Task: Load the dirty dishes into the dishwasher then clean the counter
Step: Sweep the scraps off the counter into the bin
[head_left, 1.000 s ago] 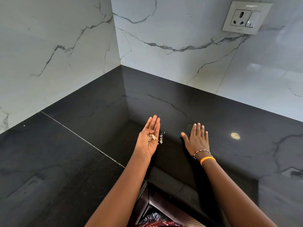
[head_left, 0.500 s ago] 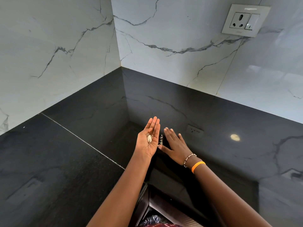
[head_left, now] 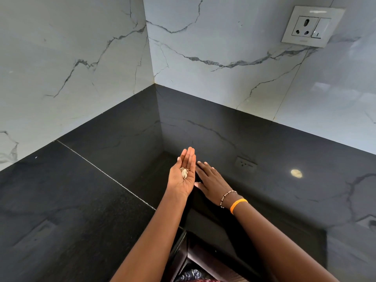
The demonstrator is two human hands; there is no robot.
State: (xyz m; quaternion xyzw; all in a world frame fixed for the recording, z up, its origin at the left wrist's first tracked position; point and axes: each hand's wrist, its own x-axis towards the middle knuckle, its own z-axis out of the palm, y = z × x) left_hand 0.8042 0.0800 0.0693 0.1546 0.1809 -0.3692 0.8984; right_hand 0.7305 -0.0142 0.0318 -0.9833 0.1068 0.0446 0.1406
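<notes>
You are in the counter-cleaning part of the job: no dishes or dishwasher show here, only the polished black stone tabletop (head_left: 81,200) in the corner under the white veined marble wall (head_left: 223,37). Your left hand (head_left: 183,176) is turned palm-up with fingers straight, held like a tray at the side of your right hand, and a small heap of pale dry crumbs and husky scraps (head_left: 184,172) lies in the palm. Your right hand (head_left: 211,180) lies flat, palm down, fingers straight and spread a little on the stone, its fingertips just beside the edge of the left palm, so it grips nothing.

I judge this as sweeping debris off the surface into the cupped palm. Whether any loose bits are left under or ahead of the right hand cannot be told; they would be hidden by the fingers.

The next move calls for keeping the left palm level so the scraps do not spill, then carrying them to a bin. A white wall socket with switch (head_left: 312,25) sits high on the right.
</notes>
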